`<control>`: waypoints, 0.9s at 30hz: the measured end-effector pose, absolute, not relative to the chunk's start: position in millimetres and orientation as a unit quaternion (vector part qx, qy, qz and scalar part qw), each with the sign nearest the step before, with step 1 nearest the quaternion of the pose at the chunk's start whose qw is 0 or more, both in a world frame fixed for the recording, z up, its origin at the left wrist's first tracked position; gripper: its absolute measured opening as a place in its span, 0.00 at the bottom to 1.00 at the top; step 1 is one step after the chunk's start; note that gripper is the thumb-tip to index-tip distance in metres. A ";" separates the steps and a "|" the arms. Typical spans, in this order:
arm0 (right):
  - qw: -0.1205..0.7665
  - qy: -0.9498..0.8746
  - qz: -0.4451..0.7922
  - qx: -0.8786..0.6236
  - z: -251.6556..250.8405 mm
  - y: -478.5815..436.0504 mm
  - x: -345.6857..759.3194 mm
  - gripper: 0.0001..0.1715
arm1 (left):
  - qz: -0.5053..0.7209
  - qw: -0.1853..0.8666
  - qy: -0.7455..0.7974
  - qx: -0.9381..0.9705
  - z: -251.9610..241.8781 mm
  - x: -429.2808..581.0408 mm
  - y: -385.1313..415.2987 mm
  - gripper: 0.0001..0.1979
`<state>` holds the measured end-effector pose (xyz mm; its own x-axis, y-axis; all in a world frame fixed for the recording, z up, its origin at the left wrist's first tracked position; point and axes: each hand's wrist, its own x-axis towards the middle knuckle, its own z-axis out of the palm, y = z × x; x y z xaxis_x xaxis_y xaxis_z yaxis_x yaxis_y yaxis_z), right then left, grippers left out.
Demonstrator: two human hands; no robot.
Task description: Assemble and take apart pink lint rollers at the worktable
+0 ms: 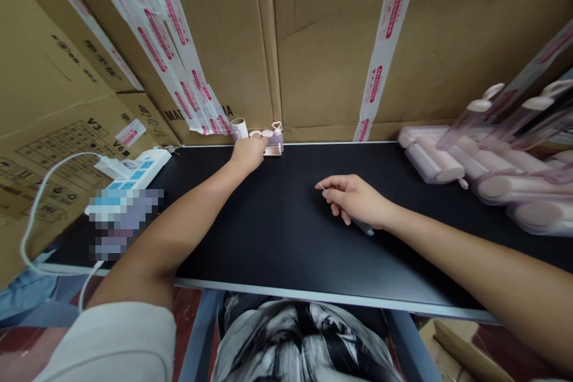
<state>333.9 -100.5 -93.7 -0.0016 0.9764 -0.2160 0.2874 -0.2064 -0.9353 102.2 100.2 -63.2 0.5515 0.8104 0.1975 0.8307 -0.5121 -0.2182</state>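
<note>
At the back edge of the black table, my left hand (248,154) is closed with curled fingers against a cluster of small pale pink containers (274,148). What its fingertips hold is hidden behind the hand. A short white tube (239,128) with an open top stands just behind that hand. Over the middle of the table, my right hand (353,198) grips a slim, pen-like grey tool (367,228). The tool's thin tip shows at the thumb and forefinger, and its thicker end sticks out below the palm.
Several pink cylindrical cases (436,161) with loop tops lie piled at the right. A white power strip (147,167) with a plugged-in cable sits at the left, beside a blurred-out object. Taped cardboard (322,42) walls the back of the black table (277,233).
</note>
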 end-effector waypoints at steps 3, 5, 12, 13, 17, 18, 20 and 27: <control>0.319 -0.620 0.297 -0.652 -93.8 -95.0 345.1 0.16 | -0.050 0.142 -0.472 -0.869 -60.9 102.5 97.6 0.16; 0.269 -0.669 0.162 -0.674 -90.5 -90.1 353.7 0.19 | -0.059 0.138 -0.466 -0.872 -59.5 103.4 92.7 0.16; 0.062 -0.661 0.037 -0.747 -86.9 -64.3 400.2 0.25 | -0.064 0.086 -0.403 -0.909 -60.9 106.5 45.3 0.13; 0.052 -0.654 0.033 -0.754 -87.8 -61.0 409.0 0.25 | -0.059 0.075 -0.393 -0.914 -61.3 105.9 36.1 0.12; 0.025 -0.627 0.015 -0.778 -92.7 -51.1 439.4 0.25 | -0.044 0.018 -0.362 -0.931 -63.9 101.3 5.6 0.13; 0.020 -0.623 0.014 -0.782 -94.1 -49.5 444.1 0.25 | -0.049 0.001 -0.356 -0.933 -65.2 99.8 0.9 0.14; 0.015 -0.619 0.012 -0.785 -95.7 -47.8 449.0 0.23 | -0.067 -0.030 -0.343 -0.937 -68.4 96.4 -4.3 0.15; 0.139 -0.581 -0.090 -0.797 -53.1 -71.0 448.6 0.20 | -0.108 -0.107 -0.307 -0.939 -73.5 84.1 -0.6 0.14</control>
<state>448.6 -71.0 -53.1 0.3085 0.9013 0.3042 0.9511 -0.2862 -0.1165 84.1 -0.6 -73.5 0.7877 0.6008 0.1365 0.5545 -0.7879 0.2679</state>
